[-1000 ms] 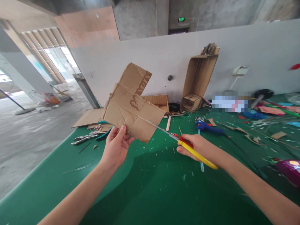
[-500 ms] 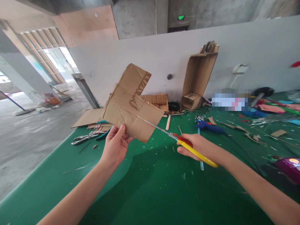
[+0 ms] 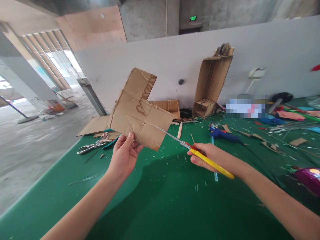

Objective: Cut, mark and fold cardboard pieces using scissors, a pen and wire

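An L-shaped piece of brown cardboard (image 3: 136, 106) with dark printed marks is held up above the table. My left hand (image 3: 126, 150) pinches its lower edge, thumb on the near face and fingers behind. My right hand (image 3: 207, 155) is closed round a pair of scissors (image 3: 211, 164) with yellow and red handles. The scissors' blades point up and left, and reach the cardboard's right part along a line into it. Whether the blades are fully closed cannot be made out.
On the green table (image 3: 160, 200) lie pliers (image 3: 92, 146), cardboard offcuts (image 3: 93, 126), a blue glue gun (image 3: 223, 135) and several scraps. A tall open cardboard box (image 3: 212, 83) leans on the white partition (image 3: 155, 56). A purple object (image 3: 308, 178) sits at right.
The cardboard has tipped slightly, its upper arm shifting a little to the left. Both hands keep their holds, and the scissors stay at the cardboard's right part.
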Action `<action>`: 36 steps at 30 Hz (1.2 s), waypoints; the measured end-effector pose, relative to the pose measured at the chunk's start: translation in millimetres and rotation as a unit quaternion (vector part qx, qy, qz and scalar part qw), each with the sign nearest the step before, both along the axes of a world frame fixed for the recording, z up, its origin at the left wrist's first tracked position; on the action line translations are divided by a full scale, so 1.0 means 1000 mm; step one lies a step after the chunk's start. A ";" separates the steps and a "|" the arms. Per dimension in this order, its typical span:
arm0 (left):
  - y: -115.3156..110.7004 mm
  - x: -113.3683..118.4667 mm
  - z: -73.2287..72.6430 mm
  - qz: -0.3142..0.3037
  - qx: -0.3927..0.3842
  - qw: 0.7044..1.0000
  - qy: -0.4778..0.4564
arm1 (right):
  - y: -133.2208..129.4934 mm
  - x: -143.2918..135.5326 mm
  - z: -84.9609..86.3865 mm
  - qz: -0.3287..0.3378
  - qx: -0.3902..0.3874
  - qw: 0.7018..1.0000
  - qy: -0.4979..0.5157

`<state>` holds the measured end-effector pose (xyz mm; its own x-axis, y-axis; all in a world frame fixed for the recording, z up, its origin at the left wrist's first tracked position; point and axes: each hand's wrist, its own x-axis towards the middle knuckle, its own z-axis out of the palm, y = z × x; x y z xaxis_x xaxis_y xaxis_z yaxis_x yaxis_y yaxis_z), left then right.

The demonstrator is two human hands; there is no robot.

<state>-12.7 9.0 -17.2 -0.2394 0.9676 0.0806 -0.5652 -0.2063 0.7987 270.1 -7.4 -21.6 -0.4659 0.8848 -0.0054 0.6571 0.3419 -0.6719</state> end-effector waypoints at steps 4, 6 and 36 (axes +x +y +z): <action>0.000 -0.002 0.000 0.000 0.004 1.000 0.005 | 0.000 -0.002 0.001 -0.003 0.009 1.000 -0.005; 0.001 -0.005 0.000 0.004 0.004 1.000 0.004 | 0.000 -0.001 0.001 0.001 0.008 1.000 -0.004; -0.006 0.001 -0.002 0.014 0.033 0.997 0.071 | -0.001 -0.007 0.002 -0.066 0.075 0.992 -0.076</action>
<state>-11.8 2.8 -19.1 -0.2475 0.9524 0.1782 -0.4403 -0.2743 0.8549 262.9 -8.9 -19.6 -0.3501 0.9342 0.0687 0.7928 0.3345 -0.5095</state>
